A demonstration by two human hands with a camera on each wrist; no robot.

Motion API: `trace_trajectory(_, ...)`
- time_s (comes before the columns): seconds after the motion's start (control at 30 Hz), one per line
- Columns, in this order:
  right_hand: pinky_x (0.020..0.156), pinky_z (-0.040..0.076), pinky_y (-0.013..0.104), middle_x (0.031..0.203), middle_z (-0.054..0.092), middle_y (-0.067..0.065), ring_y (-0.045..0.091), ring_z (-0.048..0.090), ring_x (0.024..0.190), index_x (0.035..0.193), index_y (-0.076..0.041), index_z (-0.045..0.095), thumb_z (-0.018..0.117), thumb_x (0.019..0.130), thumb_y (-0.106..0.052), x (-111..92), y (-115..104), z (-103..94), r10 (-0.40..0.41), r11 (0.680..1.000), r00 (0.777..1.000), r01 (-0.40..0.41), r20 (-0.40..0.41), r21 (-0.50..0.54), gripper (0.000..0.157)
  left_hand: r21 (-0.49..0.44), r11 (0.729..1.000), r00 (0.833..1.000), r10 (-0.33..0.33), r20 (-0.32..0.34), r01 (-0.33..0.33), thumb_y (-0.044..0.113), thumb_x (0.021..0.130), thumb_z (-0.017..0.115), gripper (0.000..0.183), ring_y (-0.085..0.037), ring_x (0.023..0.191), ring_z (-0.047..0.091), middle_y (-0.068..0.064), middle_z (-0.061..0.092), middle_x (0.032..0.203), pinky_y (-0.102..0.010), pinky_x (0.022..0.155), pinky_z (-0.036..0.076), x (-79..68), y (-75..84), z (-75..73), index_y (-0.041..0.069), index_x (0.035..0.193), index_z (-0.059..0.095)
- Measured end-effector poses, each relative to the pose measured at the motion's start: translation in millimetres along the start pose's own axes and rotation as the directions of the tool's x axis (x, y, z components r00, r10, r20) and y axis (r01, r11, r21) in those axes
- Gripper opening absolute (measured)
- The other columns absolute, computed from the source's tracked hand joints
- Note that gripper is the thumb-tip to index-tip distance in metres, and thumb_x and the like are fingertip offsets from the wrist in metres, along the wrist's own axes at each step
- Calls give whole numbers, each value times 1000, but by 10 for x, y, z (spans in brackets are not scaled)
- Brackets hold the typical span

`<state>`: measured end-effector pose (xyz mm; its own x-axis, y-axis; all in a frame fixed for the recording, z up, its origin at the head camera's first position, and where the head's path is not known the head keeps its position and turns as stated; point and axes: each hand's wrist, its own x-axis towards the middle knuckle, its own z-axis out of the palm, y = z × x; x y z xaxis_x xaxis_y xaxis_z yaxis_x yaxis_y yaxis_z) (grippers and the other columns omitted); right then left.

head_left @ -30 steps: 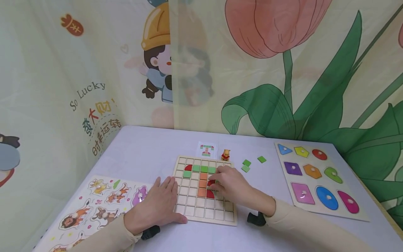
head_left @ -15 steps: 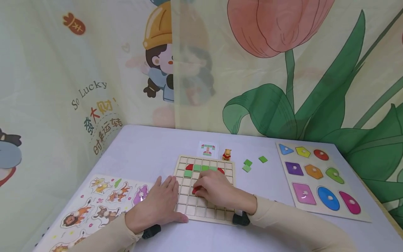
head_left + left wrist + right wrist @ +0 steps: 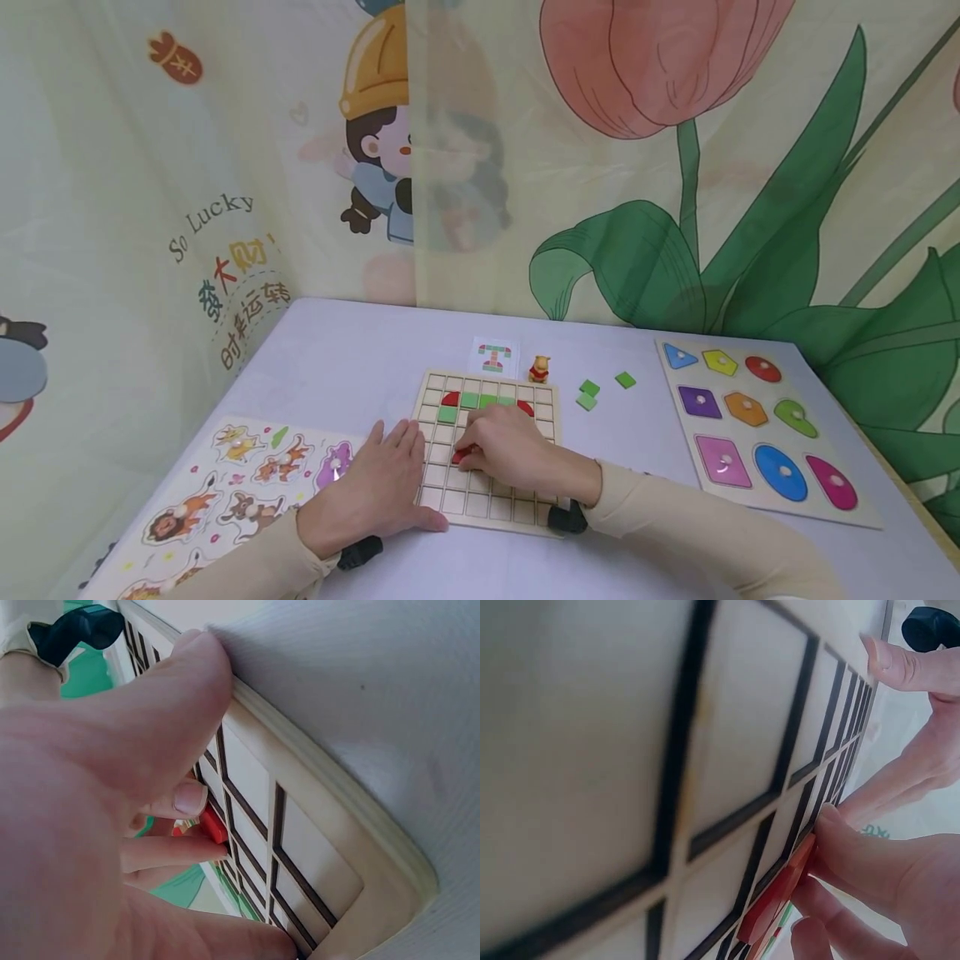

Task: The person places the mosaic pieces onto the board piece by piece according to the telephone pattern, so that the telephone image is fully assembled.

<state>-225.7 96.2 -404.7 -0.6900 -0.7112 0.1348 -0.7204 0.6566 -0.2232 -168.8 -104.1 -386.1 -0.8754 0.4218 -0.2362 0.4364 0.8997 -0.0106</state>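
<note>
In the head view my left hand [image 3: 378, 479] rests with straight fingers along the left edge of the wooden grid board [image 3: 453, 504]. Its thumb touches the board's front corner. Over the middle of the grid, my right hand [image 3: 506, 446] pinches a red tile [image 3: 461, 455] between thumb and fingers, low over the cells. In the left wrist view the red tile [image 3: 213, 825] shows between the fingertips. A row of green tiles [image 3: 470, 400] lies near the top, with a red rounded tile [image 3: 451, 399] at its left. The right hand hides part of the grid's middle.
Loose green tiles [image 3: 589, 387] lie right of the board. Behind it are a pattern card [image 3: 495, 357] and a small bear figure [image 3: 538, 369]. A shape puzzle [image 3: 757, 433] lies at the right, an animal puzzle [image 3: 225, 492] at the left.
My right hand has moved left across the grid with the red tile, then only slightly further in the last half second. The left hand has stayed in place.
</note>
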Motion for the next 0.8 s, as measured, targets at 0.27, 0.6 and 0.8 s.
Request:
trace_trajectory(0.27, 58, 37, 12, 83, 72, -6, 5, 59, 72, 106, -17, 83, 87, 82, -29, 7, 18, 27, -17, 1000, 1000, 17, -1, 1, 27, -17, 1000, 1000, 2, -6, -2, 78, 78, 69, 113, -37, 152, 39, -23, 44, 159, -60, 124, 28, -6, -1, 4, -8, 148, 47)
trace_trajectory(0.6, 58, 36, 14, 84, 71, -5, 3, 52, 69, 109, -19, 83, 86, 83, -29, -24, 15, -16, -7, 1000, 1000, 7, 18, 17, 28, 4, 1000, 1000, 0, -1, 0, 78, 78, 68, 112, -36, 152, 38, -22, 45, 159, -60, 124, 29, 1, 5, -3, -7, 148, 47)
trace_trajectory(0.8, 63, 42, 16, 94, 75, -5, 5, 61, 80, 113, -20, 81, 83, 87, -32, -80, 73, -88, 18, 1000, 1000, -18, -7, 22, 29, 15, 1000, 1000, 1, -6, -1, 79, 78, 66, 113, -36, 152, 39, -22, 45, 159, -59, 124, 29, -6, 3, 5, -6, 148, 48)
